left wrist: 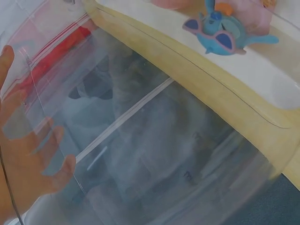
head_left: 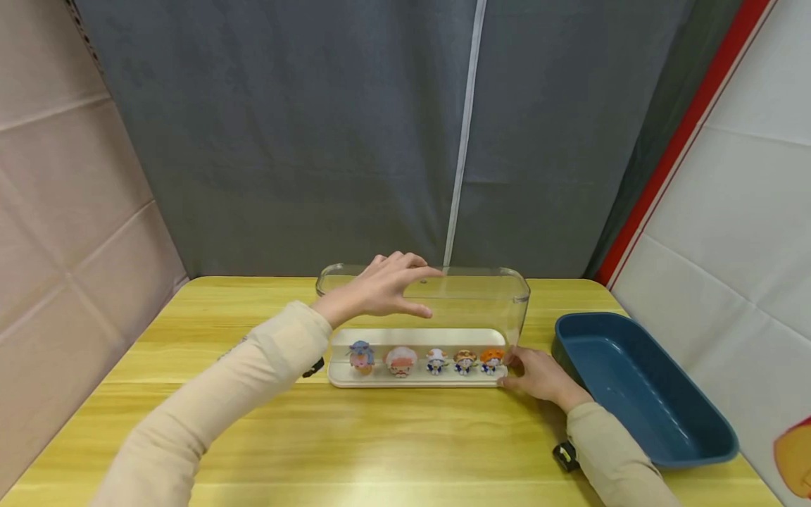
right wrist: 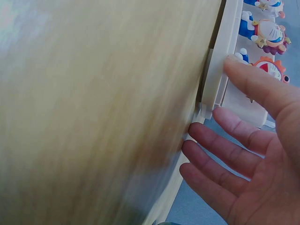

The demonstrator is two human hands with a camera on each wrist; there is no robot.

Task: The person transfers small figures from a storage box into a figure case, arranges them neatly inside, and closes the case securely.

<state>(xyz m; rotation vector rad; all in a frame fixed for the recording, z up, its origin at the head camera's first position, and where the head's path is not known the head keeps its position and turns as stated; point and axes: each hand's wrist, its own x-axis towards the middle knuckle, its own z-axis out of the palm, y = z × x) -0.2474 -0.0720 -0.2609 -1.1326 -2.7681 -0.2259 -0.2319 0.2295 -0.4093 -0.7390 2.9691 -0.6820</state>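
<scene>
A clear plastic cover (head_left: pixel 481 282) stands over a long white display base (head_left: pixel 415 336) in the head view. Several small figurines line the base: a blue-hatted one (head_left: pixel 362 357), a pink and white one (head_left: pixel 401 361), and smaller ones with white, brown and orange (head_left: pixel 491 361) headpieces. My left hand (head_left: pixel 386 285) is at the cover's top with thumb and fingers spread; the left wrist view shows it (left wrist: pixel 33 150) beside the clear plastic. At the base's right end, my right hand (head_left: pixel 541 377) has its thumb (right wrist: pixel 248 77) against the front edge, the other fingers extended by the corner.
A deep blue plastic bin (head_left: pixel 640 394) stands on the wooden table (head_left: pixel 405 443) to the right, close behind my right forearm. A grey curtain (head_left: pixel 304 141) hangs at the table's back edge. Pale fabric walls (head_left: pixel 57 211) flank both sides.
</scene>
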